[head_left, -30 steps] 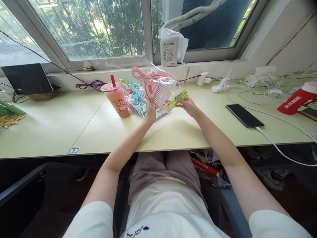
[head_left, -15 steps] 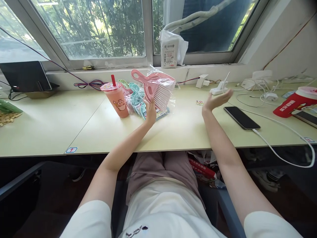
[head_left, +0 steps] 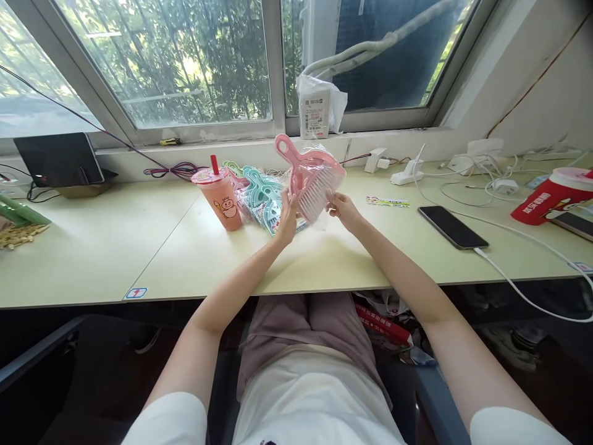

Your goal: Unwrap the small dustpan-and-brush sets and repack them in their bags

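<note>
Film (head_left: 319,224) still wraps the pink dustpan-and-brush set (head_left: 302,172), which is up off the desk (head_left: 176,259) in front of the person, its looped handle toward the window and its pale bristles (head_left: 319,190) turned to the right. The left hand (head_left: 287,221) is closed around the set from the lower left, bearing it tilted. The right hand (head_left: 343,210) is at the right edge of the wrapper, fingers bent toward one another; it looks like a pinch on the film, but the contact is too small to be certain. The two hands are apart, with the set between them.

As for progress, a printed green strip (head_left: 388,202) lies flat on the desk, right of the right hand and separate from the set. It is probably the packet's label, so that part seems to be off already. The clear film is not yet off, and no opening in it can be made out, so the unwrapping looks only partly done. Turquoise sets (head_left: 262,191) lie in a pile just left of the left hand, beside an orange cup (head_left: 227,201), apparently untouched and in plastic as well.
</note>
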Tool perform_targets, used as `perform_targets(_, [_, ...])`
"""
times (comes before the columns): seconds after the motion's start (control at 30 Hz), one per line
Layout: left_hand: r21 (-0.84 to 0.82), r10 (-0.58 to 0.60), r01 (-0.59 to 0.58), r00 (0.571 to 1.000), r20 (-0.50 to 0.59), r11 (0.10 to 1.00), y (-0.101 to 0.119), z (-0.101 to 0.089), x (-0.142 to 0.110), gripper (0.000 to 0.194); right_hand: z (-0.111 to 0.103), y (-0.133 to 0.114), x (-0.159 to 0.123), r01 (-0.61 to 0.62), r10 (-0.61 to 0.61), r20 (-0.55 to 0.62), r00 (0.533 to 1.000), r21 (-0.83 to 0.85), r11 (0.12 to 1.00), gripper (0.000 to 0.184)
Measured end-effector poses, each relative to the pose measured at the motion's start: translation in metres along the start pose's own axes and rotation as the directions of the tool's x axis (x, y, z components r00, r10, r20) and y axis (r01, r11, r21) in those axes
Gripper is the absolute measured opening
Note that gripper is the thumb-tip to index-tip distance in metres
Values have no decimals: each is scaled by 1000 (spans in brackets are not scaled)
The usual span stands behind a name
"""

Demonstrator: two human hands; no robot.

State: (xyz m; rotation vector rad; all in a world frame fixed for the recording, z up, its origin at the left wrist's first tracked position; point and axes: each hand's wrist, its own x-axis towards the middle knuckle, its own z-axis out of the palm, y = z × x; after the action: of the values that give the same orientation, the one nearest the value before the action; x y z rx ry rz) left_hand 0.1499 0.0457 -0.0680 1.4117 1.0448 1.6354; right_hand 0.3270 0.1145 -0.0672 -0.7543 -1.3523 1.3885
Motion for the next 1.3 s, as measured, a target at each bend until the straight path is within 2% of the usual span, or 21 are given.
perform_targets(0.17, [-68, -119, 124, 990, 79, 990, 6, -12, 16, 49, -24, -6, 13, 99, -98, -109, 989, 5, 995, 57])
perform_targets(0.3, [-95, -203, 211, 975, 89, 973, 7, -26, 30, 55, -40, -8, 17, 127, -125, -65, 990, 21, 992, 50])
perform_targets(0.4, [-111, -206, 209, 978, 42, 972, 10, -37, 36, 64, -50, -9, 16, 120, -121, -41, 992, -22, 993, 43])
perform_targets(0.5, [-22, -201, 201, 980, 16, 979, 13, -44, 35, 64, -57, -10, 14, 114, -116, -23, 993, -71, 991, 37])
perform_targets(0.6, [60, -214, 208, 970, 119, 976, 12, -44, 30, 62, -60, -10, 15, 107, -110, -33, 993, -67, 992, 33])
perform_targets(0.7, [109, -235, 214, 942, 239, 971, 9, -39, 26, 58, -63, -10, 18, 119, -121, -82, 989, -38, 992, 31])
perform_targets(0.77, [133, -207, 182, 956, 206, 974, 5, -35, 26, 51, -66, -11, 21, 130, -132, -104, 986, -22, 991, 31])
perform_targets(0.83, [127, -125, 114, 989, 82, 985, 3, -32, 28, 42, -66, -12, 21, 140, -139, -100, 985, 2, 990, 30])
perform_targets(0.9, [110, -16, 15, 1000, 0, 994, 4, -32, 30, 35, -64, -13, 19, 129, -127, -70, 989, 24, 991, 30])
perform_targets(1.0, [41, 131, -131, 991, 10, 990, 10, -37, 31, 32, -56, -17, 14, 95, -95, -27, 995, 13, 995, 28])
perform_targets(1.1, [-79, 109, -109, 994, -4, 991, 18, -39, 30, 51, -50, -22, 7, 89, -89, -42, 995, -9, 996, 28])
perform_targets(1.17, [-60, 48, -47, 999, 11, 997, 22, -35, 27, 62, -47, -26, 3, 77, -77, -35, 996, -19, 997, 29])
perform_targets(1.3, [120, 93, -99, 994, 51, 988, 23, -17, 17, 49, -43, -33, -4, 62, -60, 41, 997, -46, 997, 31])
